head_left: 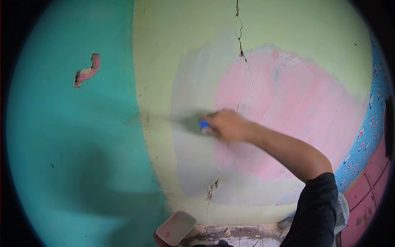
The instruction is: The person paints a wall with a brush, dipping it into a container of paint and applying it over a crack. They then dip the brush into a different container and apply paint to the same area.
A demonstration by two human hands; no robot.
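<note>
My right hand (231, 124) is closed around a small tool with a blue end (203, 123), held up against the wall. Motion blur and the fingers hide the tool's working part. Around it is a pale grey painted patch (193, 103), with a pink patch (279, 111) to the right. Low in the view, a shallow rectangular plastic tub (177, 227) is tilted in my left hand (159, 240), only partly visible at the tub's left edge. A little pinkish residue shows inside the tub.
A long crack (241, 41) runs down the light green wall, widening to a broken spot (212, 187) near the bottom. The teal wall (61, 123) at left has a chipped gouge (89, 71). Patterned blue covering (364, 140) and a clear plastic bag (342, 214) are at right.
</note>
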